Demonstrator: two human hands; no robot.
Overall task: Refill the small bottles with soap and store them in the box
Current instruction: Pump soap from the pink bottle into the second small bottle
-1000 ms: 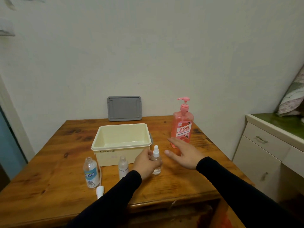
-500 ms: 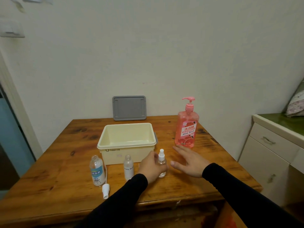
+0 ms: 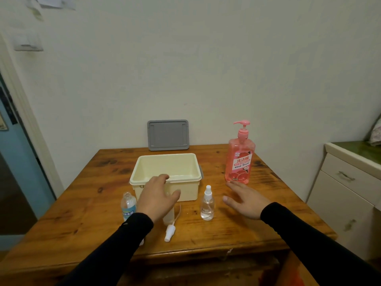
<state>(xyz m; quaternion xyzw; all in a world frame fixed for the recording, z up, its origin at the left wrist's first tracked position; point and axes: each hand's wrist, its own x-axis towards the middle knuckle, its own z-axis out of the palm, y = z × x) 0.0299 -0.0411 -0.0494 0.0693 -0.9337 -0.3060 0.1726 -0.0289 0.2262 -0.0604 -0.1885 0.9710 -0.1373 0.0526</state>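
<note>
where it gripped the spray bottle [image 3: 207,205] half a second ago, the left hand [image 3: 157,196] now hovers over the middle bottle [image 3: 169,216], fingers loosely spread, holding nothing. the spray bottle stands free before the box [image 3: 185,178]. right hand [image 3: 245,200] flat, open, above the table [image 3: 257,230].

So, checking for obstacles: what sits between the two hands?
Head view: only the small clear spray bottle stands upright between the left hand and right hand; neither touches it.
</note>
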